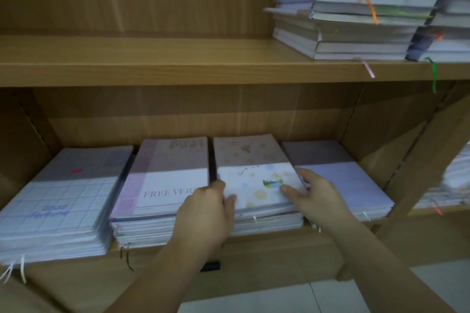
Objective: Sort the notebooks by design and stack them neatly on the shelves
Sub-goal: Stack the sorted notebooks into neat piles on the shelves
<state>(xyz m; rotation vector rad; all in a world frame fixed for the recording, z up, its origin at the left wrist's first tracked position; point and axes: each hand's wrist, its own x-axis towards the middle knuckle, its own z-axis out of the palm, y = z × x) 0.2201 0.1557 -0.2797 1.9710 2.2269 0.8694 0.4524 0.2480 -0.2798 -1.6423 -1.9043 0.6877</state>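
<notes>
Four notebook stacks lie side by side on the lower shelf (254, 241). From the left: a blue grid stack (58, 201), a pink and white "FREE VERSE" stack (165, 180), a dotted cream stack with a green drawing (254, 185), and a plain lilac stack (340, 180). My left hand (206, 213) holds the left edge of the dotted stack's top notebook, thumb on the cover. My right hand (315, 198) rests at that notebook's right edge, fingers lying on the cover.
The upper shelf (152, 68) carries uneven piles of thick notebooks with coloured ribbons (356, 20) at the right. Another paper pile (455, 185) sits in the neighbouring bay to the right. Pale floor tiles (279, 297) show below.
</notes>
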